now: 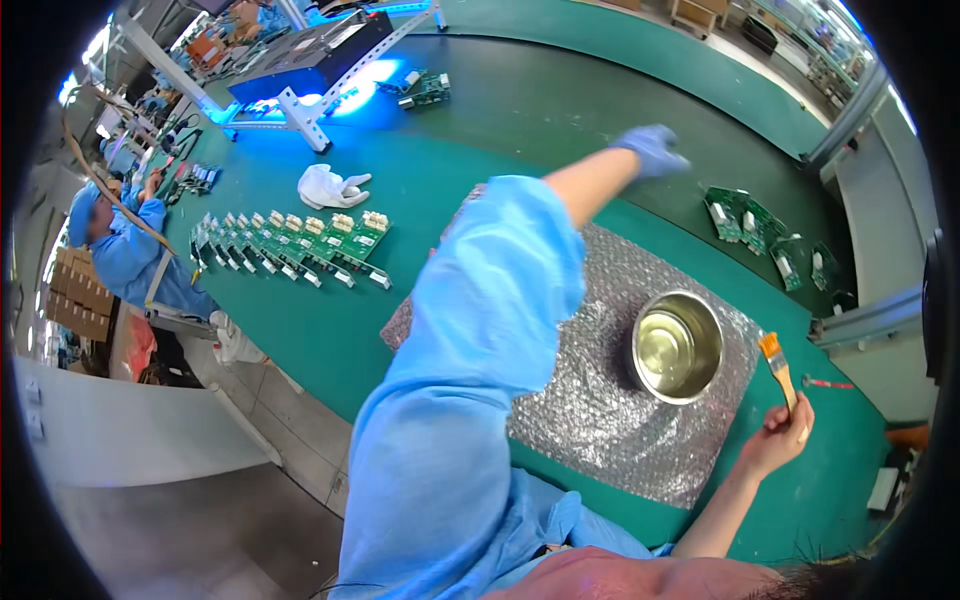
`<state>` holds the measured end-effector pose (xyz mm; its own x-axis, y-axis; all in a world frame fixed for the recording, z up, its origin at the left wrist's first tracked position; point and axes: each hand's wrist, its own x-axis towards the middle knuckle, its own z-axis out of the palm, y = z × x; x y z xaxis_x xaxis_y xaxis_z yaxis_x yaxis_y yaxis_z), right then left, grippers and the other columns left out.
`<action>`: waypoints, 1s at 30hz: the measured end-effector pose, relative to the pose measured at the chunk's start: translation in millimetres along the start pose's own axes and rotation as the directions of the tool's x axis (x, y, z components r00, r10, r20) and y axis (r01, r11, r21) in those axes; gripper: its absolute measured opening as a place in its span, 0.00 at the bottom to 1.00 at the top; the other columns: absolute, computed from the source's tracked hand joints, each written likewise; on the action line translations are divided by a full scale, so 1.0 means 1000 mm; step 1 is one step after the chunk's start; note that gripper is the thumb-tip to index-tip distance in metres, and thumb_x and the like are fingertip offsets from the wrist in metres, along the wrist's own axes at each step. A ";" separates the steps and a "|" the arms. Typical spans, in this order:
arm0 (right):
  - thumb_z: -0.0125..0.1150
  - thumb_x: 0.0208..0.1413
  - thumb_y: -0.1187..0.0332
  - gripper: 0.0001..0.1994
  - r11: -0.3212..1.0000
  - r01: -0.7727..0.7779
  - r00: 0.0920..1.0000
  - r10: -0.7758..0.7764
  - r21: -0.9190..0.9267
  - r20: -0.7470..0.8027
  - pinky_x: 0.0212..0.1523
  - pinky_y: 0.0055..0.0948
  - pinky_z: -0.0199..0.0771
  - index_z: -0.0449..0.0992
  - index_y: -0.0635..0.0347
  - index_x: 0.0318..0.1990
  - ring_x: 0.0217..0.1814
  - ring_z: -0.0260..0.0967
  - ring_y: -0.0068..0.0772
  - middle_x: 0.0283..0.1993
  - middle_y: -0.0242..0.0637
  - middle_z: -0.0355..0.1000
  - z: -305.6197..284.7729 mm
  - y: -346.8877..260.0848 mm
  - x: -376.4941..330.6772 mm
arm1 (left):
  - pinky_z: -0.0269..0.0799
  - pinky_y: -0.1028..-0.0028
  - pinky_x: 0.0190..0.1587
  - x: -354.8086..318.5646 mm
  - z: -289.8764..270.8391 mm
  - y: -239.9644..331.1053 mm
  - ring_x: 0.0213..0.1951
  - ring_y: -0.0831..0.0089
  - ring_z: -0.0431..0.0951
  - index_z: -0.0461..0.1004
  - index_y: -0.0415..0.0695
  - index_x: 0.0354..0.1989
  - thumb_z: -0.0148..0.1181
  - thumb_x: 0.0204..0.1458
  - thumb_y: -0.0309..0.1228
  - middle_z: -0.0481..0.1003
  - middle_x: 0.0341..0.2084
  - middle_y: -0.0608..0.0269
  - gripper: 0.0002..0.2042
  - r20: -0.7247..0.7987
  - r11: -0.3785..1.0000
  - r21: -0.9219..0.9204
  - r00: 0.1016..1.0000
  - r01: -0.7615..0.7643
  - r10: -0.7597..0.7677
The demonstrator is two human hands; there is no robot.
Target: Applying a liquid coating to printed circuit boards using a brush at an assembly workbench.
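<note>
My left hand (655,150), in a blue glove, reaches far out over the dark green strip. Its fingers look apart and slightly blurred, with nothing visible in them. Nearest to it, on the right of that strip, lie several green circuit boards (742,215). My bare right hand (782,437) is closed round the wooden handle of a flat brush (777,362), bristles upward. Between my arms a round metal bowl (641,345) with clear, yellowish liquid stands on a sheet of bubble wrap (600,430).
A row of green circuit boards (300,240) lies on the green table left of my arm, with a white glove (330,187) behind it. A metal frame (305,120) holds a black box (310,60) over blue light. Another person (130,240) sits at far left.
</note>
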<state>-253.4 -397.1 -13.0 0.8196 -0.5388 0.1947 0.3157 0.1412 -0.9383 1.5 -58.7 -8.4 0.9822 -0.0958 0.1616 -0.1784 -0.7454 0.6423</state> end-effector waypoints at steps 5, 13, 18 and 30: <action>0.46 0.58 0.68 0.10 1.000 -0.021 1.000 0.021 -0.017 -0.018 0.20 0.14 0.51 0.67 0.68 0.39 0.22 0.52 0.15 0.20 0.27 0.56 -0.004 0.004 0.003 | 0.62 0.65 0.53 0.027 0.064 0.059 0.52 0.55 0.66 0.64 0.41 0.53 0.53 0.37 0.61 0.66 0.50 0.46 0.40 0.325 0.994 0.086 0.945 -0.073 0.042; 0.45 0.57 0.68 0.11 0.999 -0.029 0.999 0.029 -0.028 -0.016 0.19 0.15 0.49 0.69 0.67 0.39 0.21 0.51 0.15 0.20 0.27 0.56 -0.008 0.004 0.003 | 0.69 0.63 0.45 0.036 0.077 0.036 0.41 0.54 0.75 0.71 0.39 0.42 0.54 0.44 0.36 0.73 0.40 0.48 0.18 0.099 0.992 0.121 0.995 -0.023 0.011; 0.47 0.57 0.68 0.10 0.999 -0.025 1.000 0.025 0.030 0.001 0.18 0.14 0.49 0.69 0.67 0.39 0.20 0.51 0.14 0.20 0.26 0.56 0.000 -0.003 0.001 | 0.77 0.67 0.31 -0.013 -0.010 -0.007 0.32 0.62 0.77 0.72 0.34 0.35 0.58 0.40 0.29 0.74 0.31 0.48 0.14 0.155 0.760 -0.543 0.932 0.358 -0.328; 0.52 0.54 0.66 0.09 0.978 -0.036 0.887 0.125 -0.204 0.444 0.18 0.14 0.54 0.73 0.62 0.35 0.19 0.57 0.12 0.19 0.26 0.64 0.038 -0.014 -0.042 | 0.76 0.70 0.38 -0.245 -0.094 -0.014 0.39 0.68 0.73 0.68 0.36 0.42 0.59 0.47 0.32 0.70 0.36 0.57 0.16 0.139 0.155 -0.974 0.976 0.165 -0.166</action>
<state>-274.2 -345.5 2.9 0.9790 -0.0915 0.1822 0.1819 -0.0118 -0.9832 -242.0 37.1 13.8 0.9967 -0.0612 -0.0526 0.0766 0.5115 0.8559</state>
